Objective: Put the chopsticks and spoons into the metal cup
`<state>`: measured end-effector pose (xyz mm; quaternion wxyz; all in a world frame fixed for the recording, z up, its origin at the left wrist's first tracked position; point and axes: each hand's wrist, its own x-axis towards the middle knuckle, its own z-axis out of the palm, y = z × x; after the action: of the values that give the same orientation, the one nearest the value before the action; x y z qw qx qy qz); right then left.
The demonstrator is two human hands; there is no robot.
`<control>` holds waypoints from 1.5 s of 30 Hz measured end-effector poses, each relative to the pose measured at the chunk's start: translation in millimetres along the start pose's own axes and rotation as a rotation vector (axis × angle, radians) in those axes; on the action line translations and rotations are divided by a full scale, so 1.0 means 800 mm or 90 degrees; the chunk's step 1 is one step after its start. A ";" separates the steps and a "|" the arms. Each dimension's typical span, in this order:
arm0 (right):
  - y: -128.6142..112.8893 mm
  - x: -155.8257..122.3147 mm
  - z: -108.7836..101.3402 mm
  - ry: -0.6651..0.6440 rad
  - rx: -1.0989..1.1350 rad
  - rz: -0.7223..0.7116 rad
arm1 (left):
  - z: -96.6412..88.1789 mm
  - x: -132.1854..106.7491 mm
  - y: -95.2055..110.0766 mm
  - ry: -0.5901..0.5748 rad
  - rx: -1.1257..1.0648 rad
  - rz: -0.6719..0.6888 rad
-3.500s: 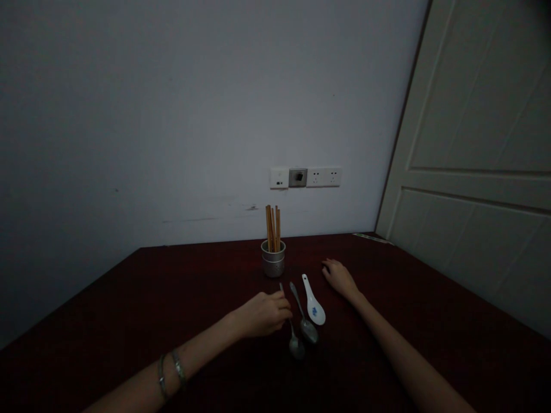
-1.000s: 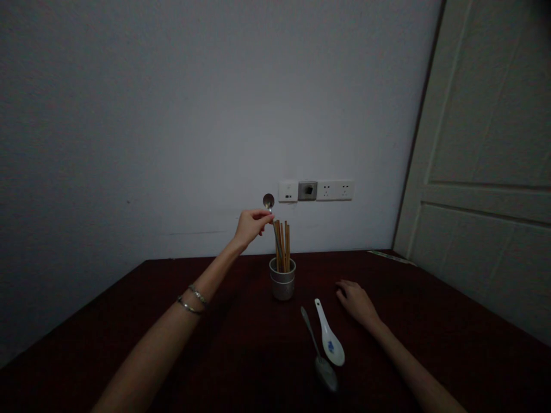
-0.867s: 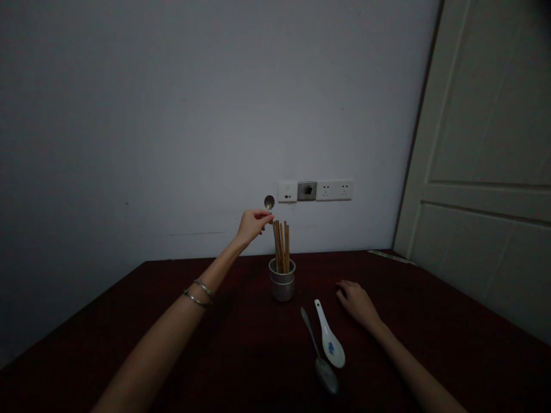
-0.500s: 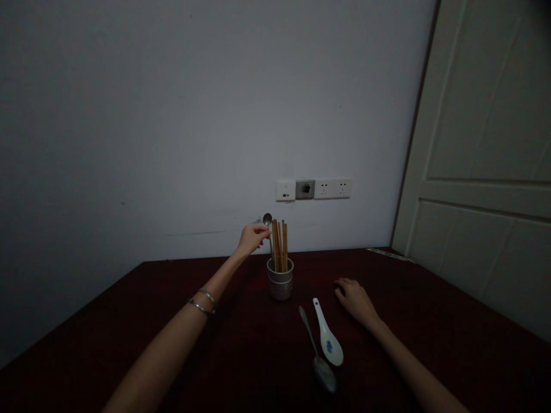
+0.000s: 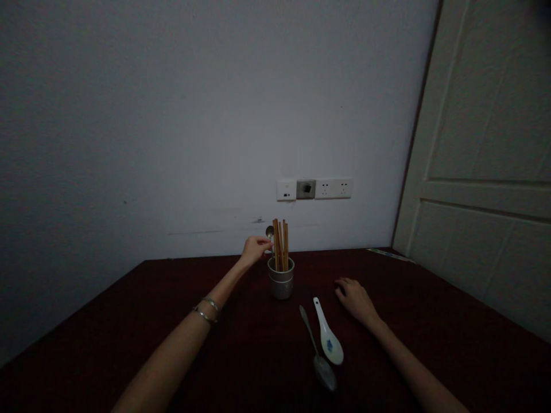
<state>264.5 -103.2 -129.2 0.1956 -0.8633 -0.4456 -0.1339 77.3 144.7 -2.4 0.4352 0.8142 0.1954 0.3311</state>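
My left hand (image 5: 255, 249) pinches the handle of a small metal spoon (image 5: 270, 232), bowl end up, its handle down inside a metal cup (image 5: 281, 279) that holds several wooden chopsticks (image 5: 280, 244). The cup stands on a dark red table (image 5: 129, 332). My right hand (image 5: 355, 298) rests palm down on the table, fingers loosely spread, holding nothing. Just left of it lie a white ceramic spoon (image 5: 328, 340) with a blue mark and a larger metal spoon (image 5: 318, 355).
A white wall runs behind the table with a row of sockets (image 5: 314, 189) above the cup. A pale door (image 5: 486, 189) stands at the right beside the table's far right corner.
My left hand lifted the small metal spoon from the table, carried it above the cup and lowered it handle-first among the chopsticks. My right hand stayed put.
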 end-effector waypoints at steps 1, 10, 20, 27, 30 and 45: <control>0.001 0.000 0.001 0.000 -0.004 0.000 | 0.001 0.000 -0.002 0.000 0.001 -0.008; 0.003 0.001 0.004 0.000 0.001 0.007 | 0.011 -0.004 -0.011 0.010 -0.026 -0.067; 0.003 0.002 0.004 -0.004 0.008 0.010 | 0.011 -0.010 -0.021 -0.008 -0.004 -0.053; 0.000 0.000 0.000 -0.002 -0.007 0.007 | 0.012 -0.014 -0.026 -0.003 0.001 -0.041; -0.001 0.000 -0.001 -0.001 -0.019 -0.005 | 0.012 -0.016 -0.027 -0.002 -0.009 -0.032; -0.001 -0.001 -0.001 -0.003 -0.020 0.004 | 0.018 -0.025 -0.023 0.013 -0.008 -0.036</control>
<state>263.1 -103.6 -129.0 0.1816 -0.8679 -0.4411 -0.1383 72.8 134.1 -31.0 0.4475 0.8022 0.2206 0.3279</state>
